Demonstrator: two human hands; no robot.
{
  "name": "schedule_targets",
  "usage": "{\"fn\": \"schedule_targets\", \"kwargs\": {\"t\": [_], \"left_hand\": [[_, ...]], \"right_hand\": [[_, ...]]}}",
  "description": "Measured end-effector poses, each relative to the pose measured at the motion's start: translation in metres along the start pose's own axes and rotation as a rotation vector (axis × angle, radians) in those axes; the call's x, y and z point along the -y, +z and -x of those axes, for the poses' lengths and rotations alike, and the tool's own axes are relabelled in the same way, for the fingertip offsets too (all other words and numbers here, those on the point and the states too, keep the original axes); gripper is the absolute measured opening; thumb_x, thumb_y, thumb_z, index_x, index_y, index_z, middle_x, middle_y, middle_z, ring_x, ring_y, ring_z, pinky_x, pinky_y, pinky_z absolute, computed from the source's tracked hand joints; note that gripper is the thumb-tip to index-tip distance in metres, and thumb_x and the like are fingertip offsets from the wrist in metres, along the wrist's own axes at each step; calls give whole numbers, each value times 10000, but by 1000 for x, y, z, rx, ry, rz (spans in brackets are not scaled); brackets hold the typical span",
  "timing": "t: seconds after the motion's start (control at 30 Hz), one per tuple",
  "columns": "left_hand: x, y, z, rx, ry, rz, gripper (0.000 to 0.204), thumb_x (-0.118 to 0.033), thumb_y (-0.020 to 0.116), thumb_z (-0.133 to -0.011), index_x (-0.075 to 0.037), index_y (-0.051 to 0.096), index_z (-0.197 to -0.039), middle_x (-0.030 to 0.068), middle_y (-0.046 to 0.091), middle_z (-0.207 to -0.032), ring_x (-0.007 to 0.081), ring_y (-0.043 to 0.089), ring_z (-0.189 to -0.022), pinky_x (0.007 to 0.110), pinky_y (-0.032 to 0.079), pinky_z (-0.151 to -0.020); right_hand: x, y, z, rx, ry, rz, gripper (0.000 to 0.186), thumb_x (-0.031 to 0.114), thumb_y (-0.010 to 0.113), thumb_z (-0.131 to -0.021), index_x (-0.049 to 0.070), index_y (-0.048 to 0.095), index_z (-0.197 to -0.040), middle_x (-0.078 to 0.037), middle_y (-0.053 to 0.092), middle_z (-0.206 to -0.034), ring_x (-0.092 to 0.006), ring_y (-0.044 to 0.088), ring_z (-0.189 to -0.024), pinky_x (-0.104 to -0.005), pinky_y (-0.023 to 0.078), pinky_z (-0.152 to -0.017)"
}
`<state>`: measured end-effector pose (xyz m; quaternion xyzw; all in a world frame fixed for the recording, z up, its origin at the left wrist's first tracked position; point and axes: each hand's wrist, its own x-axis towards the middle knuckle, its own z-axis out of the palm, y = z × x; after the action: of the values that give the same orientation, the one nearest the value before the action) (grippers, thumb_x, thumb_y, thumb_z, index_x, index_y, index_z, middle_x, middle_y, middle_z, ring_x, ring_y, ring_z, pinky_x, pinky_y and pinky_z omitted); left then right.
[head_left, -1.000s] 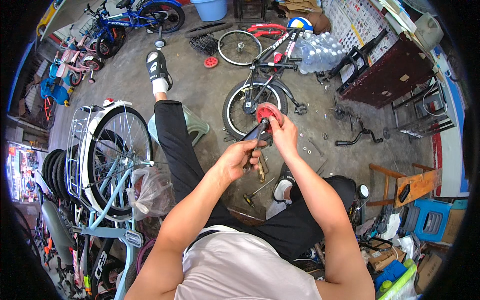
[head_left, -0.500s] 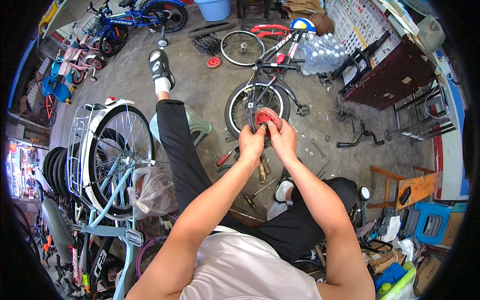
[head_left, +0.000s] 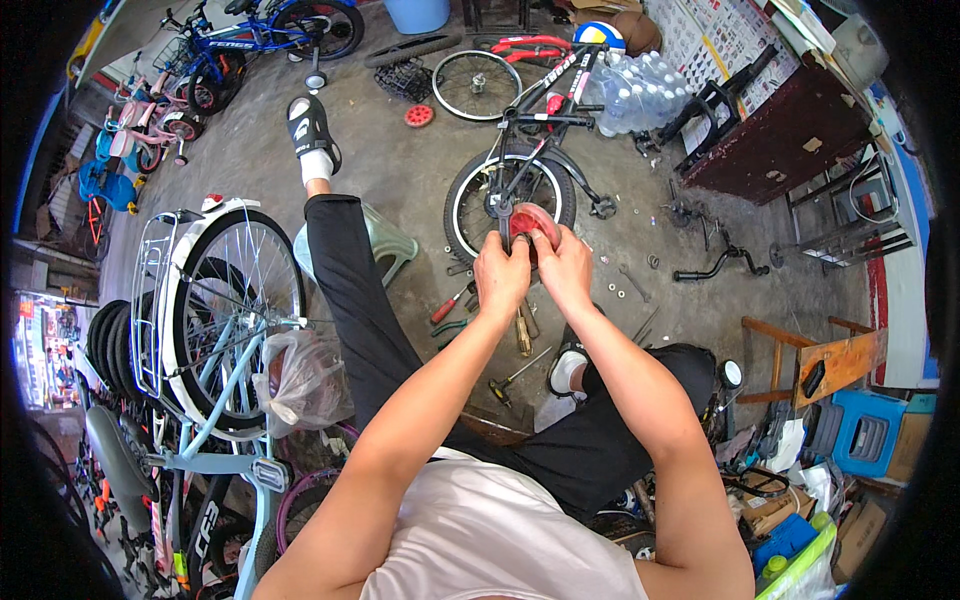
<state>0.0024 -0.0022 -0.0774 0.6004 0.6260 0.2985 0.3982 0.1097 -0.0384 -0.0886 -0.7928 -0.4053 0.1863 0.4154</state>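
while left hand (head_left: 501, 272) and right hand (head_left: 564, 268) clamp training wheel (head_left: 534, 215), black bike (head_left: 545, 121) beyond, wrench (head_left: 635, 284) nearby

In this bicycle repair workshop we see, on the bare floor (head_left: 250, 150), a black bicycle (head_left: 530, 121) and a detached wheel (head_left: 478, 80), with a wrench (head_left: 636, 284) and a red-handled tool (head_left: 446, 309) nearby. At left we note stacked tyres (head_left: 107, 345), a light-blue bicycle (head_left: 222, 400) and, farther back, a blue bicycle (head_left: 245, 45).
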Motion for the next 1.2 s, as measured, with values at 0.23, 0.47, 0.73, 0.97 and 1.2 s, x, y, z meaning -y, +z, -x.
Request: {"fn": "schedule_targets", "kwargs": {"t": [0.23, 0.47, 0.73, 0.97, 1.2], "left_hand": [[6, 0, 0, 34, -8, 26, 389, -334, 692, -964, 46, 612, -965, 285, 712, -922, 451, 698, -908, 533, 511, -812], [8, 4, -3, 37, -28, -20, 376, -318, 691, -970, 49, 609, -968, 252, 706, -904, 395, 688, -869, 495, 515, -814], [4, 1, 4, -73, 118, 101, 290, -241, 657, -976, 25, 566, -1049, 307, 702, -952, 531, 669, -940, 573, 498, -836], [-6, 5, 3, -116, 108, 1, 253, -200, 622, -981, 9, 531, -1090, 305, 701, -958, 536, 665, -930, 580, 493, -836], [8, 6, 7, -92, 213, -3, 260, -225, 579, -1006, -6, 548, -1141, 303, 704, -954, 533, 669, -929, 602, 483, -832]], "right_hand": [[5, -3, -1, -7, 33, -53, 396, 394, 697, -947, 1, 717, -991, -261, 729, -877, -464, 714, -876, -537, 534, -782], [3, -2, -1, 14, 74, -45, 408, 398, 706, -940, 5, 736, -1048, -263, 739, -911, -463, 719, -910, -527, 545, -797], [1, -2, -3, 45, 111, -59, 405, 393, 703, -939, -4, 727, -1014, -269, 733, -898, -463, 717, -899, -528, 540, -791], [2, 0, -1, 31, 93, -68, 403, 392, 693, -943, -7, 719, -996, -270, 732, -894, -472, 713, -899, -539, 536, -794], [6, -2, 1, 56, 109, -45, 411, 399, 686, -944, -6, 713, -1005, -277, 733, -919, -481, 709, -919, -547, 537, -808]]}}
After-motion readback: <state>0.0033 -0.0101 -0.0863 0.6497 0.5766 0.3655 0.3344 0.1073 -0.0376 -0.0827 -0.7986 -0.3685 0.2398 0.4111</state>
